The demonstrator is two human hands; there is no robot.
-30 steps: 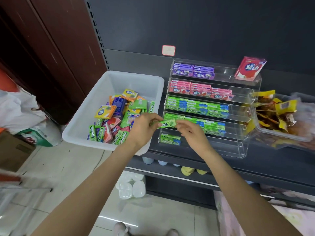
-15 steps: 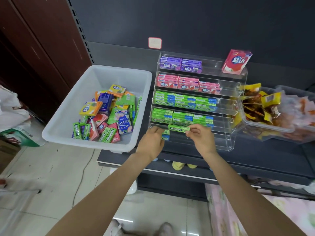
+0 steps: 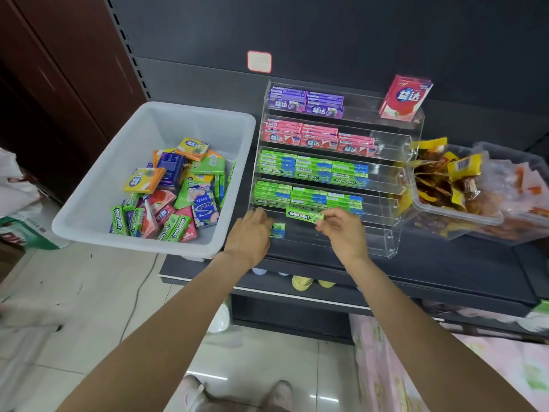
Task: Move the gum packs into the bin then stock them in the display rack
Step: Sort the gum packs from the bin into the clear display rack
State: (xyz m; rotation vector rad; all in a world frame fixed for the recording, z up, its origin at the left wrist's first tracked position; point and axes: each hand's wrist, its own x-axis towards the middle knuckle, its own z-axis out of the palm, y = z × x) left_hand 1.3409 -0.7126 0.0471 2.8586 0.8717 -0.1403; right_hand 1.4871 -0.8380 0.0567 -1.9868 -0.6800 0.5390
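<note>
A clear acrylic display rack (image 3: pixel 395 185) stands on the dark shelf, its tiers filled with purple, pink and green gum packs. My right hand (image 3: pixel 344 233) pinches a green Doublemint pack (image 3: pixel 304 215) by its right end, just in front of the lowest tiers. My left hand (image 3: pixel 252 231) rests at the rack's bottom tier, fingers over the green packs (image 3: pixel 277 229) lying there; whether it grips them is hidden. Left of the rack, a white plastic bin (image 3: pixel 98 203) holds several mixed gum packs (image 3: pixel 178 191).
A red gum packet (image 3: pixel 405 98) leans on the rack's top right. A clear tub of snack packets (image 3: pixel 451 188) sits right of the rack. Bags lie on the tiled floor at the left. A lower shelf runs below, and my shoes show at the bottom edge.
Both hands dropped from mid-rack height to the bottom tier. The right hand carried the green pack down; the left hand let go of it and settled on the bottom-tier packs.
</note>
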